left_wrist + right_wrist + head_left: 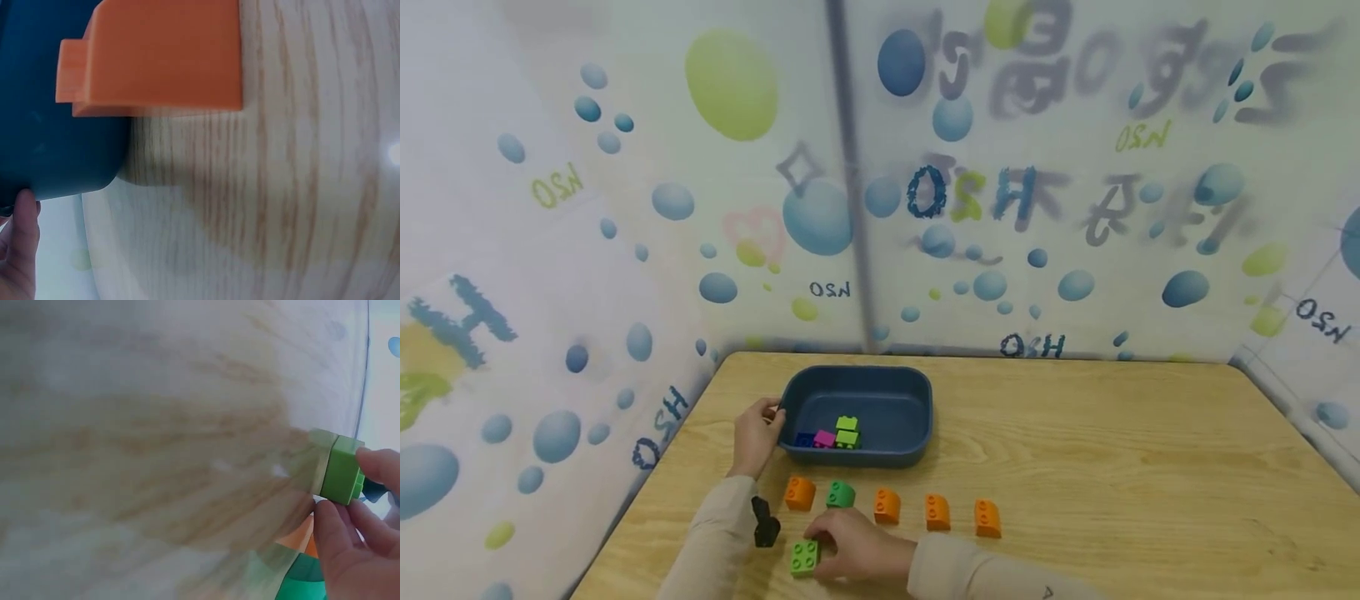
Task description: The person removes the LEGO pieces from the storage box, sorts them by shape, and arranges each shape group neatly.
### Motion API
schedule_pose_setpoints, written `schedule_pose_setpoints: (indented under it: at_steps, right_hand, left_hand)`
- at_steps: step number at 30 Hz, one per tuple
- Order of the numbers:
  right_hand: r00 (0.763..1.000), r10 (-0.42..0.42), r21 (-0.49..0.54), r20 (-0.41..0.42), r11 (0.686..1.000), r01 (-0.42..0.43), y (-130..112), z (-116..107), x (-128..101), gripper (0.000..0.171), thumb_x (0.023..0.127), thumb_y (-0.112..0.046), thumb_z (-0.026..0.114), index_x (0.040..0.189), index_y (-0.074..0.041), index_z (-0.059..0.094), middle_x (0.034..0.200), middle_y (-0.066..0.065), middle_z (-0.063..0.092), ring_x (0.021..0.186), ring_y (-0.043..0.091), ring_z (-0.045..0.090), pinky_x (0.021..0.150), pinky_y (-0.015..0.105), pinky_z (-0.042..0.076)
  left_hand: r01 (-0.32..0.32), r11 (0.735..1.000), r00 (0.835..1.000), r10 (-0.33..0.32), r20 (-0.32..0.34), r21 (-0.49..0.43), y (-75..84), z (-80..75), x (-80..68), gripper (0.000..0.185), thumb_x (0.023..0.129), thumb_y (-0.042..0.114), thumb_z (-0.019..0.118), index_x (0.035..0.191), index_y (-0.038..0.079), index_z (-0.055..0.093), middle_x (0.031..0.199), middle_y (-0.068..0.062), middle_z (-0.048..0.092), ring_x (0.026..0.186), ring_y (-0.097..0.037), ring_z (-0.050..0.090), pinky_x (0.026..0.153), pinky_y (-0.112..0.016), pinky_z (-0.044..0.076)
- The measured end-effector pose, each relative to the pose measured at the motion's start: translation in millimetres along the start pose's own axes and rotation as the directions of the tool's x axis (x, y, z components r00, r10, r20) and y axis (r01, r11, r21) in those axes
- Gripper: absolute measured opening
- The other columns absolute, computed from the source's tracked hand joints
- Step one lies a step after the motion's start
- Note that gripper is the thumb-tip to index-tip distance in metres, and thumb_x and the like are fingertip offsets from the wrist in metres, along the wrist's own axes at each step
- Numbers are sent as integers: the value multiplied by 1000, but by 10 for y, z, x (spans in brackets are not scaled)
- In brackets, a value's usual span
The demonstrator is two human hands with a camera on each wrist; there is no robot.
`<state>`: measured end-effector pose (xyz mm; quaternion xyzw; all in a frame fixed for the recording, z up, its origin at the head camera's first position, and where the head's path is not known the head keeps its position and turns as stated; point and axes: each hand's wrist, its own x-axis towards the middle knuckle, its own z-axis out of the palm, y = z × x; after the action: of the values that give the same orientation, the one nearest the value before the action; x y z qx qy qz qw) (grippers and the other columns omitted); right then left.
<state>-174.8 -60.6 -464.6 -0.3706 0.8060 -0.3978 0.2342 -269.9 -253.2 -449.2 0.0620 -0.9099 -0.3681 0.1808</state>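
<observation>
1. Near the front edge of the wooden table (1075,467), the right hand (857,546) grips a light green block (804,557). The fingers curl round it, and the block sits on the table at the hand's left side.
2. In the right wrist view the same light green block (340,470) is pinched between the fingers (375,465), with its bottom on the wood.
3. Just behind that hand is a row of curved blocks. A dark green block (840,494) is right by the knuckles. An orange block (800,492) sits to its left. Three more orange blocks (937,511) go off to the right.
4. A small black thing (764,522) lies just left of the held block, beside the left sleeve (715,542).
5. Farther back, the left hand (757,435) holds the left edge of a blue tray (917,417). Its fingers bend over the rim.
6. In the left wrist view a fingertip (25,219) presses the blue tray (56,156) on its side, and an orange block (156,56) is close by.
7. Inside the tray lie two light green blocks (847,432), a pink block (824,438) and a blue block (805,439).
</observation>
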Motion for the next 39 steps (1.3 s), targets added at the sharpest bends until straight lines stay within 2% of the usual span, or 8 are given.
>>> schedule_pose_setpoints:
  at_steps: [3,13,23,39]
  right_hand:
    - [1000,5,27,-1,1000,-5,8,22,22,32,75,-10,70,105,-5,62,90,-12,57,75,-3,47,70,15,42]
    - [999,-28,-93,-45,995,24,-24,67,88,29,77,-14,67,104,-7,62,89,-12,56,74,-5,45,67,15,41]
    - [997,-40,-132,-65,991,31,-45,103,143,26,78,-15,66,103,-8,63,84,-12,54,69,-3,44,63,14,39]
    - [996,-31,-156,-78,988,19,-59,112,154,28,78,-17,66,104,-9,63,89,-11,56,74,-5,45,66,14,41]
  left_hand:
    - [-1,1000,1000,1,-5,-3,-13,-5,-3,22,83,7,58,103,-1,61,77,-14,59,67,-24,54,54,-29,45]
    - [-2,1000,1000,2,-3,-7,0,-1,-5,22,83,7,58,103,-1,61,77,-13,59,66,-23,54,53,-28,45]
    - [-16,1000,1000,16,-15,-6,-5,-7,-8,21,83,6,59,102,-3,61,76,-14,59,66,-23,55,54,-30,45]
    - [-4,1000,1000,4,-5,-6,-6,-11,-24,22,84,7,58,103,-3,61,79,-14,59,67,-23,54,53,-28,44]
